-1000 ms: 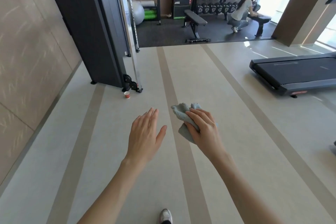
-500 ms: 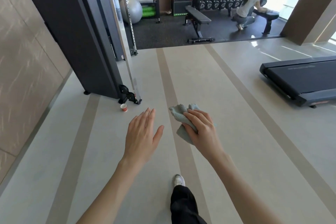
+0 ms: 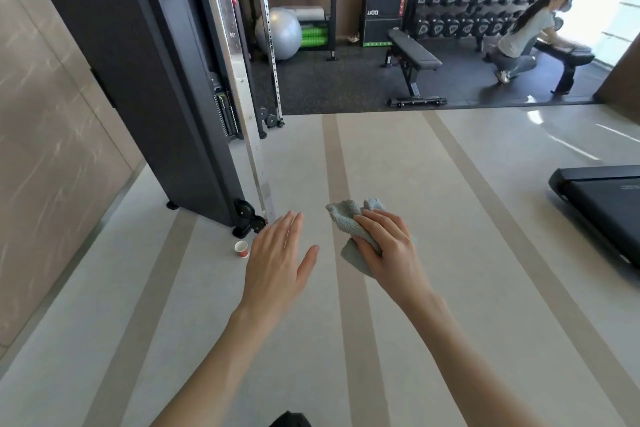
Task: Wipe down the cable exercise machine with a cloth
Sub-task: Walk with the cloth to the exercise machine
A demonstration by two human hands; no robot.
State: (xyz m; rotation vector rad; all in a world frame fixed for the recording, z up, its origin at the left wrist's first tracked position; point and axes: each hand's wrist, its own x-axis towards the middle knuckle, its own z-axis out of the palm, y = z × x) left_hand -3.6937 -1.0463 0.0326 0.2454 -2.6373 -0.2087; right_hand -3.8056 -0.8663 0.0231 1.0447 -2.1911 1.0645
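The cable exercise machine [image 3: 138,80] is a tall dark tower at the upper left, with a silver upright rail [image 3: 239,80] along its right side and a black pulley wheel [image 3: 247,217] at its foot. My right hand [image 3: 391,250] grips a crumpled grey cloth [image 3: 348,218] in front of me, over the floor. My left hand [image 3: 277,260] is held out flat beside it, fingers straight, holding nothing. Both hands are short of the machine and touch no part of it.
A small red paper cup [image 3: 241,248] stands on the floor near the machine's foot. A treadmill [image 3: 602,208] lies at the right. Farther back are a bench [image 3: 414,57], a dumbbell rack [image 3: 481,0], a grey ball [image 3: 278,33] and a crouching person [image 3: 519,42].
I have walked closer to the machine, which now looms larger at the left. Both hands keep the same pose, the right one still holding the cloth.
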